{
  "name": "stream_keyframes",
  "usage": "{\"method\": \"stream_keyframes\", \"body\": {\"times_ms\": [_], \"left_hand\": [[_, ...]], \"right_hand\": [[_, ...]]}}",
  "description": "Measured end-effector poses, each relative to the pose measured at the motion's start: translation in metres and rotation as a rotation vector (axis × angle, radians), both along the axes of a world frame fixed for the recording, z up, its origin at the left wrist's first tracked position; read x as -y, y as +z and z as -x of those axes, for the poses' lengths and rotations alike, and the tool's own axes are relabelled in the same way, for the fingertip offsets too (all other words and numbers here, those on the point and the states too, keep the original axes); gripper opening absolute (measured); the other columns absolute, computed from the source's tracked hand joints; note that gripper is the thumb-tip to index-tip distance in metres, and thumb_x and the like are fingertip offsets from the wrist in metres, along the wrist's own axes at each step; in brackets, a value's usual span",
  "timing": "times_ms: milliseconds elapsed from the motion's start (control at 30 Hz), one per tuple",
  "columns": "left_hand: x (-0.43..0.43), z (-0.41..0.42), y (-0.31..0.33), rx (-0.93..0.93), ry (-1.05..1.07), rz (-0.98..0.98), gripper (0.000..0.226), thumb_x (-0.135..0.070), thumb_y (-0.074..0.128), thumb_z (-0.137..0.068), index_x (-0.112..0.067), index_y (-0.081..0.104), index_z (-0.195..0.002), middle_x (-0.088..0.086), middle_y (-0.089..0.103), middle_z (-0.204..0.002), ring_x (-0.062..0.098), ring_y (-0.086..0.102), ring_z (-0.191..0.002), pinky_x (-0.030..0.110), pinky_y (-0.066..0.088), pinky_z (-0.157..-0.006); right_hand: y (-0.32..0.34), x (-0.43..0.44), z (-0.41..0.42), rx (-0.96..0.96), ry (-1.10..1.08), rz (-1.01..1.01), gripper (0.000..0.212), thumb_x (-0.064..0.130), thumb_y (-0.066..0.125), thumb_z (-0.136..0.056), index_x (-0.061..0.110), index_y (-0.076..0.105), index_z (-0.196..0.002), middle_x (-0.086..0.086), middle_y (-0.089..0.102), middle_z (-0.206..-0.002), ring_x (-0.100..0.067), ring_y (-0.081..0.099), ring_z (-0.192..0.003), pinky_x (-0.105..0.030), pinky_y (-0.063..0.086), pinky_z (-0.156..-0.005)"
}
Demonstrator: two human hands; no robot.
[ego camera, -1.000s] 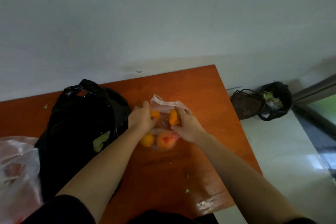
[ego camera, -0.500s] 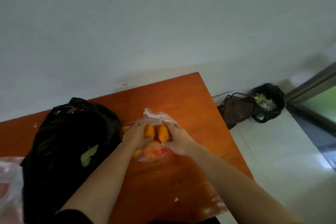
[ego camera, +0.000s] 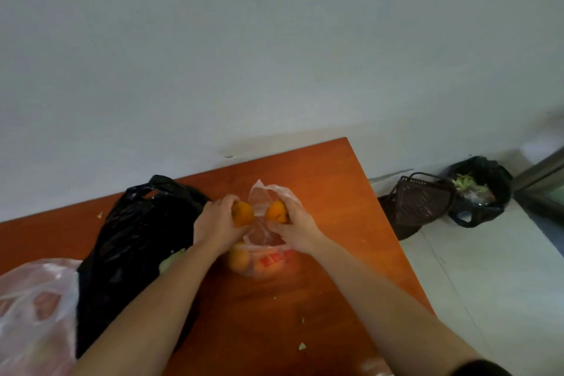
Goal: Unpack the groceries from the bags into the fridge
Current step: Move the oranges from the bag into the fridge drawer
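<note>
Oranges point(ego camera: 238, 258), two, lie in the clear bag point(ego camera: 274, 259) on the table point(ego camera: 320, 177); the left hand point(ego camera: 213, 226) curls round a third orange point(ego camera: 242, 213), the right hand point(ego camera: 302, 233) round a fourth orange point(ego camera: 277, 212), beside one black bag point(ego camera: 137, 238).

- The orange-brown rectangular wooden table point(ego camera: 335, 192) looks smooth and varnished to us, with a soft sheen near its front edge.
- We see thin, clear, crinkled plastic film in the small red-printed bag point(ego camera: 274, 262).
- The left round orange fruit point(ego camera: 242, 214) and the right round orange fruit point(ego camera: 277, 212) have matt skin.
- The large black bag point(ego camera: 137, 238) is creased plastic, glossy on its folds.
- The pale pink translucent bag point(ego camera: 36, 299) is filmy, shiny plastic.
- We take the dark brown latticed basket point(ego camera: 421, 204) for matt plastic.
- The pale floor tiles point(ego camera: 488, 284) shine; the grey-white wall point(ego camera: 274, 55) is matt.
</note>
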State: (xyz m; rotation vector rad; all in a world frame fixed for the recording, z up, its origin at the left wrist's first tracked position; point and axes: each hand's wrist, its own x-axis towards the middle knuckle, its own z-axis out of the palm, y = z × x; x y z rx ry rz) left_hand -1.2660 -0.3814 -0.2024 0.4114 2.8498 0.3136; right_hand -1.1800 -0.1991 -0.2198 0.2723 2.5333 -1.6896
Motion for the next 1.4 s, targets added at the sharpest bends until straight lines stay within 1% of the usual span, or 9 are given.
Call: {"method": "stream_keyframes", "body": {"times_ms": [100, 233, 367, 467, 600, 800, 933, 1233, 1400], "left_hand": [[0.015, 0.005, 0.036, -0.121, 0.057, -0.093, 0.065, -0.054, 0.078, -0.072, -0.033, 0.053, -0.128, -0.003, 0.060, -0.125, 0.025, 0.049, -0.120, 0.038, 0.048, -0.086], [0.028, 0.013, 0.071, -0.273, 0.070, -0.243, 0.063, -0.045, 0.082, -0.071, -0.028, 0.056, -0.126, 0.005, 0.057, -0.126, 0.030, 0.046, -0.120, 0.042, 0.046, -0.088], [0.021, 0.015, 0.094, -0.379, -0.060, -0.458, 0.062, -0.040, 0.083, -0.072, -0.026, 0.059, -0.127, 0.007, 0.057, -0.124, 0.032, 0.046, -0.117, 0.043, 0.047, -0.081], [-0.007, -0.001, 0.101, -0.393, -0.171, -0.578, 0.061, -0.041, 0.082, -0.073, -0.026, 0.058, -0.128, 0.006, 0.056, -0.124, 0.029, 0.046, -0.115, 0.040, 0.046, -0.082], [-0.071, -0.058, 0.111, -0.262, -0.386, -0.733, 0.064, -0.041, 0.082, -0.072, -0.025, 0.059, -0.130, 0.005, 0.054, -0.122, 0.028, 0.047, -0.112, 0.041, 0.049, -0.087], [-0.150, -0.214, 0.156, -0.113, -0.799, -0.937, 0.066, -0.032, 0.084, -0.073, -0.023, 0.057, -0.133, 0.007, 0.051, -0.127, 0.028, 0.042, -0.116, 0.029, 0.036, -0.086], [-0.173, -0.338, 0.184, -0.074, -1.045, -1.064, 0.066, -0.030, 0.084, -0.071, -0.025, 0.058, -0.131, 0.004, 0.052, -0.123, 0.022, 0.041, -0.110, 0.029, 0.037, -0.084], [-0.151, -0.653, 0.200, 0.031, -1.439, -1.164, 0.069, -0.030, 0.087, -0.069, -0.026, 0.056, -0.131, 0.003, 0.052, -0.128, 0.023, 0.043, -0.114, 0.029, 0.040, -0.082], [-0.132, -0.803, 0.213, 0.096, -1.545, -1.177, 0.069, -0.030, 0.088, -0.069, -0.024, 0.057, -0.130, 0.004, 0.054, -0.129, 0.023, 0.044, -0.115, 0.029, 0.039, -0.083]], "right_hand": [[0.023, 0.011, 0.014, 0.024, -0.073, 0.061, 0.068, 0.037, 0.071, -0.085, 0.042, 0.040, -0.145, 0.014, 0.043, -0.146, -0.017, 0.051, -0.130, -0.040, 0.045, -0.108], [0.058, 0.017, 0.016, 0.023, -0.198, 0.149, 0.065, 0.043, 0.066, -0.093, 0.043, 0.035, -0.150, -0.001, 0.054, -0.136, -0.016, 0.060, -0.105, -0.028, 0.054, -0.089], [0.085, 0.011, -0.017, -0.138, -0.403, -0.045, 0.062, 0.050, 0.060, -0.093, 0.048, 0.031, -0.148, -0.001, 0.055, -0.135, -0.022, 0.054, -0.121, -0.042, 0.046, -0.104], [0.094, 0.001, -0.062, -0.201, -0.584, -0.166, 0.062, 0.045, 0.059, -0.097, 0.044, 0.028, -0.151, 0.000, 0.051, -0.140, -0.016, 0.050, -0.126, -0.036, 0.041, -0.106], [0.114, -0.007, -0.157, -0.205, -0.909, -0.325, 0.063, 0.045, 0.056, -0.099, 0.042, 0.024, -0.154, 0.004, 0.041, -0.137, -0.007, 0.041, -0.115, -0.028, 0.032, -0.100], [0.156, -0.007, -0.331, -0.180, -1.350, -0.493, 0.062, 0.051, 0.053, -0.099, 0.042, 0.022, -0.151, -0.002, 0.040, -0.142, -0.018, 0.048, -0.121, -0.041, 0.046, -0.102], [0.184, 0.014, -0.457, -0.200, -1.610, -0.571, 0.060, 0.047, 0.054, -0.100, 0.040, 0.024, -0.152, -0.003, 0.039, -0.139, -0.017, 0.050, -0.109, -0.036, 0.046, -0.092], [0.200, 0.102, -0.761, -0.133, -1.959, -0.699, 0.073, 0.050, 0.059, -0.096, 0.039, 0.018, -0.154, -0.003, 0.037, -0.139, -0.020, 0.049, -0.114, -0.038, 0.042, -0.091], [0.204, 0.135, -0.906, -0.090, -2.083, -0.665, 0.086, 0.054, 0.062, -0.092, 0.038, 0.007, -0.156, -0.004, 0.031, -0.149, -0.025, 0.046, -0.128, -0.048, 0.043, -0.102]]}}
